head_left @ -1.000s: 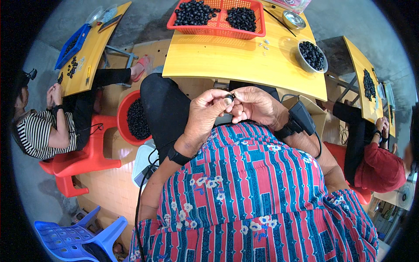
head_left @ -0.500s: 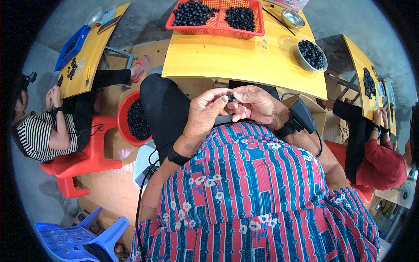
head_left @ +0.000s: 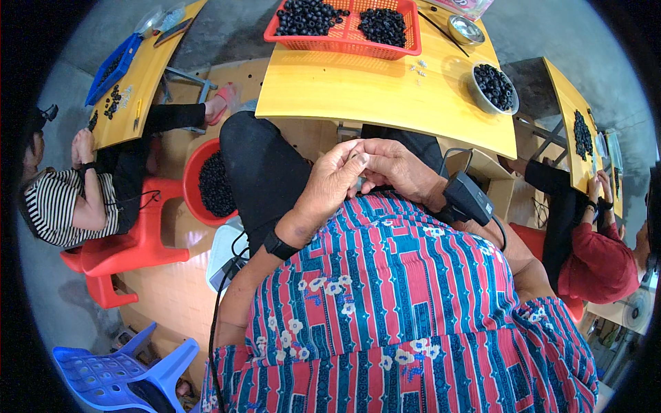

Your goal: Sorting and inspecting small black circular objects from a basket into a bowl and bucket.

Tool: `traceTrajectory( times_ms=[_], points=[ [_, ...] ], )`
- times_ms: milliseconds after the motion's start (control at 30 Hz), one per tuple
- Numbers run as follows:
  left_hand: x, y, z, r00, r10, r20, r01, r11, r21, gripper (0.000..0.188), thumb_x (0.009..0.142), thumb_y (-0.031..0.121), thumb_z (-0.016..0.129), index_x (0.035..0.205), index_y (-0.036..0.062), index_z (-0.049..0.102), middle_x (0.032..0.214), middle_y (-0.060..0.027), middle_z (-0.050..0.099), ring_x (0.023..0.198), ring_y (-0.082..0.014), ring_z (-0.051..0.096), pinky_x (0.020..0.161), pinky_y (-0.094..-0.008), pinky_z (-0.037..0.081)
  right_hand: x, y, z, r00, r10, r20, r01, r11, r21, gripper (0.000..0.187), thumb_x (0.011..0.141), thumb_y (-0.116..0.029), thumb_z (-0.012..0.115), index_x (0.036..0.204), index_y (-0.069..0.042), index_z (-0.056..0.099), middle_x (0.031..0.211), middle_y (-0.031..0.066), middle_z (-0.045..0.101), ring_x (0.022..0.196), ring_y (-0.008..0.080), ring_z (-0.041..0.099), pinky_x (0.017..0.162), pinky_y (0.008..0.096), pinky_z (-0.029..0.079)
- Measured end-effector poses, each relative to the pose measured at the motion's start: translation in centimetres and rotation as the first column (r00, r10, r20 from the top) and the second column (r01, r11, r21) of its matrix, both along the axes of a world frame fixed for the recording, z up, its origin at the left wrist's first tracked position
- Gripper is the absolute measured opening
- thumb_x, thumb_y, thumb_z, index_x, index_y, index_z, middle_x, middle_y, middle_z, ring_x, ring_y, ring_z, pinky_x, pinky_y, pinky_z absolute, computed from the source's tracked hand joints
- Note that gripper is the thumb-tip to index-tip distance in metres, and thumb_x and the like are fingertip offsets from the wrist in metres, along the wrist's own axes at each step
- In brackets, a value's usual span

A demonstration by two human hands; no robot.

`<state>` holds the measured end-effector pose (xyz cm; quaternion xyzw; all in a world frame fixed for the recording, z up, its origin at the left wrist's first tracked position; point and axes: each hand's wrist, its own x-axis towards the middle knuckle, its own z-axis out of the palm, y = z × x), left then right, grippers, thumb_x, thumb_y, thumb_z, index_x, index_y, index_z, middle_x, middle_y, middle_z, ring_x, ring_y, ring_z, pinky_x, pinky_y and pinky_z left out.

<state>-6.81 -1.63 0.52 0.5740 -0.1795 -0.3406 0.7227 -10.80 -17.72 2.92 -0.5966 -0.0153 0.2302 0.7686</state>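
My left hand (head_left: 333, 177) and my right hand (head_left: 399, 168) meet in front of my lap, just short of the yellow table's (head_left: 385, 96) near edge. Both are closed, thumbs and fingertips pressed together around a small black part. The fingers now cover nearly all of it; half a second ago its dark round shape showed between them. On the table a red plastic basket (head_left: 330, 43) holds two heaps of black ring-like parts (head_left: 306, 17). A clear bowl (head_left: 487, 104) of larger black rings (head_left: 493, 84) stands near the right edge.
Small pale pieces (head_left: 420, 67), a thin dark rod (head_left: 441, 31) and a metal bowl (head_left: 465, 30) lie on the table. A red tub (head_left: 193, 189) of black parts stands on the floor left of my leg. People sit working at yellow tables (head_left: 148, 86) on both sides.
My hands have drawn closer together, and the fingers have folded over the small black part. The view has shifted slightly.
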Motion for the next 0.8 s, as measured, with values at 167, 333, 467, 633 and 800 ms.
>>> traceTrajectory(
  times_ms=[167, 333, 467, 633, 800],
  points=[
    [-0.4, 0.0, 0.2, 0.999, 0.046, 0.005, -0.046, 0.999, 0.017, 0.039, 0.094, 0.024, 0.048, 0.122, -0.0037, 0.048, 0.077, 0.0, 0.054, 0.055, -0.0016, 0.042, 0.048, -0.0166, 0.037, -0.2, 0.3, -0.2, 0.999, -0.04, -0.034, 0.04, 0.999, -0.009, 0.028, 0.096, -0.02, 0.041, 0.111, 0.001, 0.051, 0.094, 0.0096, 0.062, 0.08, 0.0165, 0.064, 0.069, 0.0251, 0.052],
    [-0.7, 0.0, 0.5, 0.999, 0.048, 0.025, -0.049, 0.998, 0.036, 0.042, 0.096, 0.027, 0.046, 0.123, -0.0046, 0.046, 0.076, 0.0003, 0.051, 0.054, -0.0027, 0.038, 0.047, -0.0174, 0.033, -0.3, 0.6, -0.5, 0.997, -0.064, -0.04, 0.065, 0.997, 0.031, 0.027, 0.096, -0.019, 0.041, 0.111, 0.001, 0.052, 0.095, 0.0098, 0.062, 0.081, 0.0168, 0.064, 0.069, 0.0248, 0.052],
    [-0.9, -0.2, 1.2, 0.996, 0.082, -0.047, -0.079, 0.995, 0.053, 0.038, 0.097, 0.026, 0.044, 0.122, -0.0029, 0.048, 0.071, 0.003, 0.049, 0.054, -0.0018, 0.037, 0.047, -0.0168, 0.031, -0.2, 1.0, -0.6, 0.991, -0.097, -0.091, 0.105, 0.991, 0.085, 0.026, 0.096, -0.019, 0.043, 0.108, 0.001, 0.053, 0.091, 0.0092, 0.063, 0.078, 0.0165, 0.064, 0.067, 0.0242, 0.052],
    [-0.4, -0.5, 0.1, 0.996, 0.069, 0.056, -0.073, 0.995, 0.073, 0.041, 0.097, 0.023, 0.043, 0.132, 0.0018, 0.042, 0.074, 0.0037, 0.047, 0.056, -0.0024, 0.039, 0.049, -0.0167, 0.034, 0.1, 0.1, -0.9, 0.989, -0.145, 0.035, 0.142, 0.987, 0.07, 0.021, 0.094, -0.02, 0.048, 0.099, -0.002, 0.056, 0.079, 0.0048, 0.061, 0.064, 0.0122, 0.061, 0.058, 0.0224, 0.05],
    [-0.1, -0.5, 0.1, 0.991, 0.061, 0.123, -0.068, 0.996, 0.056, 0.049, 0.096, 0.026, 0.046, 0.136, 0.0016, 0.035, 0.081, 0.0011, 0.047, 0.06, -0.0042, 0.041, 0.053, -0.0175, 0.038, 0.5, -4.9, 2.1, 0.874, -0.458, 0.162, 0.479, 0.869, -0.126, 0.017, 0.09, -0.016, 0.055, 0.098, -0.001, 0.058, 0.079, -0.0002, 0.055, 0.063, 0.0069, 0.053, 0.055, 0.0229, 0.05]
  ],
)
